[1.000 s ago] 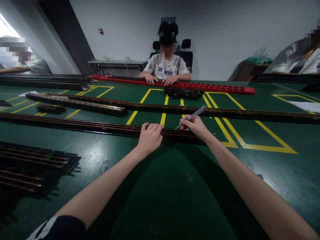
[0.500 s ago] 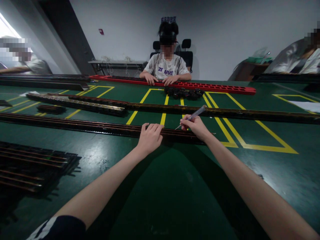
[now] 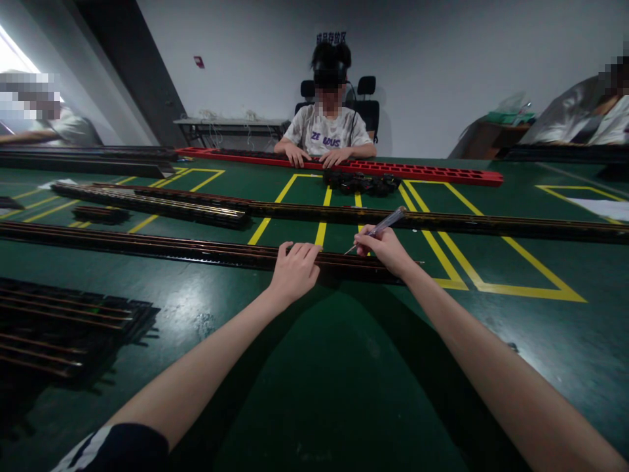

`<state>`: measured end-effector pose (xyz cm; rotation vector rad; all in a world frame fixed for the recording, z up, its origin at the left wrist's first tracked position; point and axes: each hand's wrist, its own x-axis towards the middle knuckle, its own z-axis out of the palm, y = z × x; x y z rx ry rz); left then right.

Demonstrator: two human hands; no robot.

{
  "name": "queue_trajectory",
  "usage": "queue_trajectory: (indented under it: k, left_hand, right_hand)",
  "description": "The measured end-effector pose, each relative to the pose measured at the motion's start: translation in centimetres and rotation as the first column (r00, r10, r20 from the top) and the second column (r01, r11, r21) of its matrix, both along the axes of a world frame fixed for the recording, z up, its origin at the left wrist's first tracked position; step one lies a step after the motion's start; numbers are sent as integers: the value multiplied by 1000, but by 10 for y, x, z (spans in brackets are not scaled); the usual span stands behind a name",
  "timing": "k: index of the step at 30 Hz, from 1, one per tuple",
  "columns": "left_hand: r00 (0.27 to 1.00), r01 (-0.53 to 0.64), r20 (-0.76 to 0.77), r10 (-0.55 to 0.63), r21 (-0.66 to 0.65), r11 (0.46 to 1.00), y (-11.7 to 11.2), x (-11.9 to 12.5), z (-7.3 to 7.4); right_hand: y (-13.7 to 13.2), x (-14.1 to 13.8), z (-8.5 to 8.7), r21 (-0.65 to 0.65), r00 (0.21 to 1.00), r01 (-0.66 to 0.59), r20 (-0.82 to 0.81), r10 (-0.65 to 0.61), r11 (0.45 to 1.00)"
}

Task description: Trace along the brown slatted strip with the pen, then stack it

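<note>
A long black rail (image 3: 216, 254) with copper-coloured strips along it lies across the table in front of me. My left hand (image 3: 295, 267) is closed over this rail, its fingers bent across the top to the far side. To the right of it, my right hand (image 3: 383, 249) grips a screwdriver (image 3: 388, 221) by its clear handle. The thin shaft slants down to the left, and its tip is at the rail's top; whether it touches is too small to tell. My right wrist covers part of the rail's right end.
Another long rail (image 3: 472, 224) runs behind, with a shorter bundle of rails (image 3: 162, 204) at left. More black rails (image 3: 63, 314) lie at near left. Across the table (image 3: 339, 380), a person (image 3: 328, 128) rests both hands on a red slotted frame (image 3: 442, 174), near small black parts (image 3: 363, 183).
</note>
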<state>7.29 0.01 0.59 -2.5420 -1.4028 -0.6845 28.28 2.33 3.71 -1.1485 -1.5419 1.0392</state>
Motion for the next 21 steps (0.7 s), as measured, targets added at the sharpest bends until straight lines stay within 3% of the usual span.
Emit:
queue_trajectory:
  k: [21]
  left_hand:
    - [1000, 3, -2, -3, 9, 1000, 2, -1, -3]
  right_hand:
    - [5, 5, -6, 25, 999, 38, -38, -37, 999]
